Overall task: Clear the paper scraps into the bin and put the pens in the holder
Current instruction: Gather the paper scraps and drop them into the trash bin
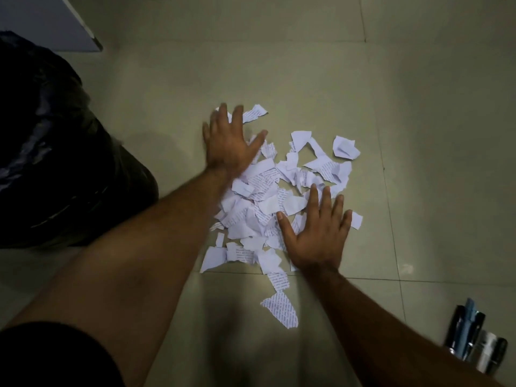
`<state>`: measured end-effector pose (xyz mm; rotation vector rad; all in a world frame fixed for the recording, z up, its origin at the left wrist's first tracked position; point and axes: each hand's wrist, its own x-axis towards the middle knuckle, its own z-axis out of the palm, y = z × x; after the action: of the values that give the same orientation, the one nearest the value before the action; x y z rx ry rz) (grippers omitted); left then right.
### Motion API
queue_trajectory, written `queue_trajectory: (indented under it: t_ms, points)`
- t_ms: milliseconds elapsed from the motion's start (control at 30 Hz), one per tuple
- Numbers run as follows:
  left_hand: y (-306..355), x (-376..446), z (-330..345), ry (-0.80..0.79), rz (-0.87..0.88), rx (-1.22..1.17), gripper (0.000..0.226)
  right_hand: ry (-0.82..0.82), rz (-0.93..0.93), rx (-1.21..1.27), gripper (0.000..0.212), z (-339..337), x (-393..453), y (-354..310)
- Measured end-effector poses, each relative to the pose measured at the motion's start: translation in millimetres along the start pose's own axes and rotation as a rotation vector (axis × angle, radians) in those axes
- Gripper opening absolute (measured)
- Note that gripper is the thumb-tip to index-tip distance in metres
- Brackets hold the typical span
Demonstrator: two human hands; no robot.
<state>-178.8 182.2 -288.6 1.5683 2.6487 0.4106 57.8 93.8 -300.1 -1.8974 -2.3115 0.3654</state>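
- Head view: pale glossy tiled floor [418, 107] with thin grout lines.
- Bin [42, 135], lined with crinkled shiny black plastic, far left, cut off by frame edge.
- Torn white paper scraps [268, 202], printed, ragged-edged, heaped mid-floor.
- Left hand [229, 143]: flat, fingers spread, released, pressing the heap's far-left edge; slightly blurred.
- Right hand [318, 236]: flat, splayed, released, on the near-right scraps.
- Pens [466, 328] in metallic holder [487, 353], bottom right; blurred, count unclear.
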Motion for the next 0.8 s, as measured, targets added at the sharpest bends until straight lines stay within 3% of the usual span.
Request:
queue_trajectory:
  t_ms: [133, 200, 300, 367, 433, 667, 800]
  points:
    - [14, 30, 1, -0.328, 0.106, 0.11, 0.088, 0.008, 0.006, 0.011, 0.094, 0, 2, 0]
    - [28, 2, 4, -0.341, 0.269, 0.138, 0.088, 0.007, 0.011, 0.035, 0.094, -1, 0, 0]
    - [34, -42, -2, -0.28, 0.512, -0.045, 0.084, 0.044, 0.016, 0.052, 0.094, 0, -1, -1]
    - [31, -39, -3, -0.104, 0.567, -0.063, 0.074, 0.056, 0.025, 0.07, 0.096, 2, -1, 0]
    - [41, -21, -4, -0.024, 0.537, -0.052, 0.069, 0.073, 0.027, 0.079, 0.097, 2, -1, 1]
    - [143, -22, 11, -0.364, 0.805, 0.062, 0.076, 0.118, 0.007, 0.13, 0.091, 7, 0, 2]
    - [124, -41, -2, -0.378, 0.85, 0.0, 0.071, 0.284, 0.015, 0.33, 0.073, 12, -4, 8]
